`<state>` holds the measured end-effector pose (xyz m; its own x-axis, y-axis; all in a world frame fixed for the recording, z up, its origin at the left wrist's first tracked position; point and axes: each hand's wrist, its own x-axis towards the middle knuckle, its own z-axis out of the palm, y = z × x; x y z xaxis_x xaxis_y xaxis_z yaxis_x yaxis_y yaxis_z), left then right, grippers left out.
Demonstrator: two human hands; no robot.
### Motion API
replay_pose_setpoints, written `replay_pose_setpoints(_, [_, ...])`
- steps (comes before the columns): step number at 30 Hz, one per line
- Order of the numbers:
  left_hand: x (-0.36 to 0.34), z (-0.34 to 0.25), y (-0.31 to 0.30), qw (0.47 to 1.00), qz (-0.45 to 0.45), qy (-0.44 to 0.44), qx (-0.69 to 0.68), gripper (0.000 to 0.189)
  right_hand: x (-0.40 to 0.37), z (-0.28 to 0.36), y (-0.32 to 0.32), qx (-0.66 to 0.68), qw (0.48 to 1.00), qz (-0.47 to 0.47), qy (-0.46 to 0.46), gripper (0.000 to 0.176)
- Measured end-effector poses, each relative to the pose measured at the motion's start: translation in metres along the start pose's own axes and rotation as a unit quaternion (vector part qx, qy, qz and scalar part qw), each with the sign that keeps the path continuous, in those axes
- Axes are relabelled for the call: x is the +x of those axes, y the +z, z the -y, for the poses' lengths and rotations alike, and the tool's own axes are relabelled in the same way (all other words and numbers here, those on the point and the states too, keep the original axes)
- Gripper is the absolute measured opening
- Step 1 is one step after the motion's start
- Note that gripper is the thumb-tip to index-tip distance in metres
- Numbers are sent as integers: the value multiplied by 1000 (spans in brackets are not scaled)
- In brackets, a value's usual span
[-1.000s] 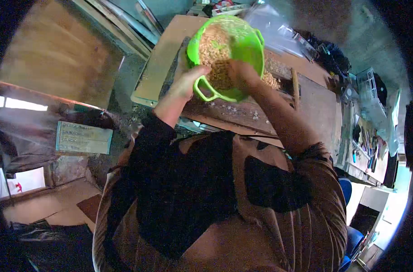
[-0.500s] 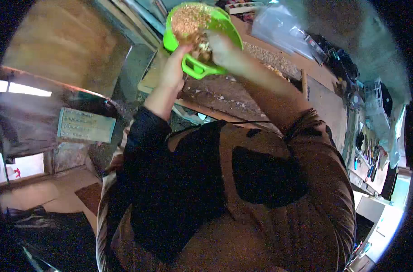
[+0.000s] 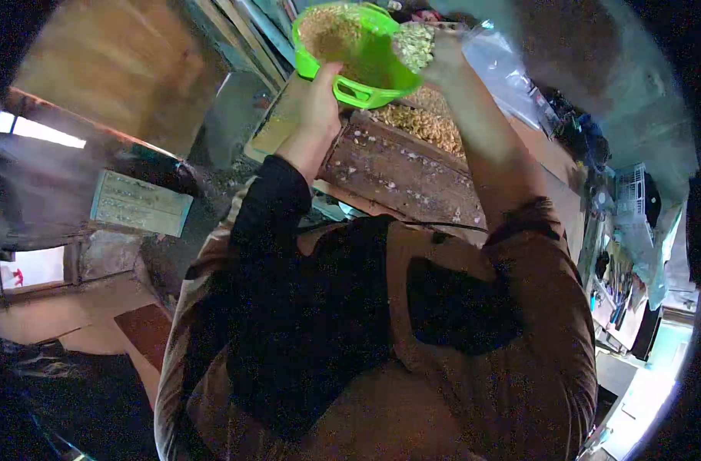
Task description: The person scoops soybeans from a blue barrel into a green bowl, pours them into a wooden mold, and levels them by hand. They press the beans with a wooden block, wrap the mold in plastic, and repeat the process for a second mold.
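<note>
A bright green plastic basin (image 3: 363,100) with cut-out handles is tilted at the top of the view, with light-brown crumbly pieces (image 3: 331,24) inside. My left hand (image 3: 321,96) grips its near-left rim, thumb over the edge. Just beyond the basin's right rim is my right hand (image 3: 443,60), blurred, with a handful of pale broken pieces (image 3: 415,48) against its fingers. Below the basin, a heap of tan pieces (image 3: 423,127) lies along the far side of a worn wooden board (image 3: 400,173) strewn with small pale scraps.
Clear plastic sheeting (image 3: 500,81) lies at the back right, beside dark clutter. Planks (image 3: 239,38) lean at the upper left. A pale panel with rows of small dots (image 3: 141,202) is on the left. A white wire basket (image 3: 633,196) stands far right.
My right hand has moved right, out of the basin and past its rim, with pale pieces. The basin and left hand have shifted slightly right; more of the tan heap shows.
</note>
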<state>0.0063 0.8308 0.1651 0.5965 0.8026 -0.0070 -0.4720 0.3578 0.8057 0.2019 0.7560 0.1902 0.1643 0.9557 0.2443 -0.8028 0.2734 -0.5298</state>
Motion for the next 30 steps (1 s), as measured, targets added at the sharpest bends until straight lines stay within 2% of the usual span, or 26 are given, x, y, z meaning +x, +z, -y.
replay_pose_setpoints(2, [2,4,0,1000,-11,-5,-22,26,0,-1,-16,-21,999,-32,8,24])
replay_pose_setpoints(4, [21,23,-20,998,-20,20,63,32,-2,-3,-19,-22,997,-80,5,23])
replay_pose_setpoints(5, [7,9,-4,998,13,67,6,35,1,-3,-36,-35,992,-118,-6,24])
replay_pose_setpoints(6, [12,10,-11,998,12,66,6,35,-3,-6,-15,-35,992,-119,-6,24])
replay_pose_setpoints(8, [32,19,-35,991,-53,109,47,39,-17,-10,25,48,993,-89,59,25])
replay_pose_setpoints(9, [45,28,-47,990,-77,111,-30,38,-13,-11,-26,-105,966,-232,-39,25])
replay_pose_setpoints(10, [48,25,-57,990,-79,110,-31,38,-18,-12,-59,-105,966,-233,-38,25])
replay_pose_setpoints(11, [51,20,-69,992,-90,80,-35,38,-24,-13,-85,-131,983,-128,-9,25])
replay_pose_setpoints(12, [49,11,-71,993,-101,50,-40,38,-24,-17,-69,-155,988,-20,20,26])
replay_pose_setpoints(13, [43,4,-75,994,-110,-4,-7,39,-32,-36,-54,-182,949,-256,-34,28])
replay_pose_setpoints(14, [42,2,-84,994,-113,-5,-8,39,-32,-42,-65,-182,949,-256,-31,28])
replay_pose_setpoints(15, [44,-1,-93,989,-143,-45,-7,40,-32,-51,-81,-506,820,-268,0,30])
replay_pose_setpoints(16, [44,-1,-101,981,-174,-86,-6,41,-33,-56,-98,-768,591,-246,31,32])
replay_pose_setpoints(17, [34,-7,-93,991,-123,-46,-19,43,-42,-64,-74,-641,700,-307,68,35])
replay_pose_setpoints(18, [37,-4,-103,991,-124,-48,-19,43,-45,-69,-58,-641,700,-307,70,35])
replay_pose_setpoints(20, [49,12,-138,988,-86,-83,-93,43,-45,-75,-38,-854,459,-234,70,29])
replay_pose_setpoints(22, [53,22,-151,986,-106,-92,-94,43,-44,-77,-32,-858,456,-227,64,24])
replay_pose_setpoints(24, [44,18,-150,985,-128,-104,-43,44,-44,-70,-24,-864,488,-126,10,22])
replay_pose_setpoints(25, [40,17,-148,989,-108,-88,-51,43,-43,-67,-20,-865,486,-123,12,22])
replay_pose_setpoints(26, [43,23,-155,989,-111,-87,-55,43,-42,-64,-14,-869,479,-119,39,20])
replay_pose_setpoints(28, [51,42,-175,992,-111,-23,-59,39,-45,-63,-16,-872,472,-112,69,19])
replay_pose_setpoints(30, [52,46,-180,993,-100,-10,-68,37,-48,-67,-23,-903,423,-8,76,16])
